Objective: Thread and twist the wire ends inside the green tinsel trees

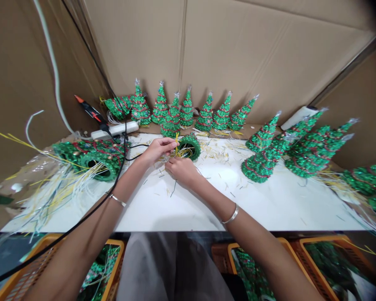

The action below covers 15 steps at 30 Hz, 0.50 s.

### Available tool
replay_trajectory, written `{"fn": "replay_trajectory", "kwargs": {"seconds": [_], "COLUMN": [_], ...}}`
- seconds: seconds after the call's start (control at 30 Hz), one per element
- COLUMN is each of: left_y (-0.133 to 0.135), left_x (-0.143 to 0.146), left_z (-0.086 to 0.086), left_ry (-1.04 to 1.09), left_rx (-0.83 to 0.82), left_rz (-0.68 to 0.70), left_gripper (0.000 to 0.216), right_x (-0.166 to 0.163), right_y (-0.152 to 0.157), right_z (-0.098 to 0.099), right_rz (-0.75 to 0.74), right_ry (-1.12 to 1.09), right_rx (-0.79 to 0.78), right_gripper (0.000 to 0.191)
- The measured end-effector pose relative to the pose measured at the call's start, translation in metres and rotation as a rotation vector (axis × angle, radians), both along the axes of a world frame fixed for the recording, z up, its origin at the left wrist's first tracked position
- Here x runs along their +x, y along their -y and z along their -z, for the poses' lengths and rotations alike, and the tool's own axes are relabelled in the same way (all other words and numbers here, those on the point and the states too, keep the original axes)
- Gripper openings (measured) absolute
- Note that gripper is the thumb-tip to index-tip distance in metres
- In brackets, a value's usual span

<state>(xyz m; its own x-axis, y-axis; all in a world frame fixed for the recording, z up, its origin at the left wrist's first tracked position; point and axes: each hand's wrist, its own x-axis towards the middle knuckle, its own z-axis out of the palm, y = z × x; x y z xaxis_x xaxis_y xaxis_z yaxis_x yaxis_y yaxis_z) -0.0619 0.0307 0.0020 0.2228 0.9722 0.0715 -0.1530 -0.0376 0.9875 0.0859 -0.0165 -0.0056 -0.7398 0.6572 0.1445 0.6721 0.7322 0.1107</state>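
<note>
A small green tinsel Christmas tree (pixel 196 147) lies on its side on the white table, its hollow base turned towards me. Yellow and white wires (pixel 183 152) come out of that base. Beside the opening, my left hand (pixel 160 149) pinches some of the yellow wires, fingertips together. Just below it, my right hand (pixel 181 169) is closed at the wire ends, its fingers bent; exactly what lies between them is hidden. To the left, a larger tinsel tree (pixel 81 151) also rests on its side, with a thick bundle of white wires (pixel 77 184) spilling from its base.
Several finished-looking trees (pixel 172 115) stand along the cardboard wall (pixel 222 50), more (pixel 307 154) at the right. A black and red tool (pixel 92 112) leans by a white power strip (pixel 115 130). A black cable (pixel 123 163) crosses my left forearm. Orange crates (pixel 120 255) sit below. Wire clippings litter the table (pixel 269 205).
</note>
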Motion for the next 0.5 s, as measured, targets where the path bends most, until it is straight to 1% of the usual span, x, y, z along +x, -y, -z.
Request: {"fn": "replay_trajectory", "kwargs": {"seconds": [0.13,0.23,0.3,0.37,0.43,0.5], "left_y": [0.001,0.001,0.001,-0.001,-0.002,-0.003], "left_x": [0.0,-0.001,-0.001,-0.001,-0.001,0.0], "left_z": [-0.002,-0.003,-0.002,-0.001,0.002,0.006], "left_ry": [0.007,0.03,0.047,0.054,0.06,0.073], "left_rx": [-0.019,-0.022,-0.018,-0.007,0.016,0.048], "left_rz": [-0.005,-0.004,-0.016,-0.047,-0.078,-0.096], "left_gripper": [0.043,0.043,0.045,0.046,0.045,0.043], "right_x": [0.003,0.009,0.013,0.017,0.019,0.018], "right_y": [-0.004,-0.009,-0.012,-0.013,-0.012,-0.009], "right_z": [0.004,0.009,0.011,0.011,0.01,0.009], "right_rz": [-0.049,-0.121,-0.147,-0.162,-0.158,-0.108], "right_ry": [-0.059,-0.194,-0.346,-0.541,-0.765,-1.001], "right_rx": [0.042,0.061,0.037,-0.027,-0.114,-0.235], "right_gripper": [0.025,0.024,0.024,0.023,0.02,0.017]}}
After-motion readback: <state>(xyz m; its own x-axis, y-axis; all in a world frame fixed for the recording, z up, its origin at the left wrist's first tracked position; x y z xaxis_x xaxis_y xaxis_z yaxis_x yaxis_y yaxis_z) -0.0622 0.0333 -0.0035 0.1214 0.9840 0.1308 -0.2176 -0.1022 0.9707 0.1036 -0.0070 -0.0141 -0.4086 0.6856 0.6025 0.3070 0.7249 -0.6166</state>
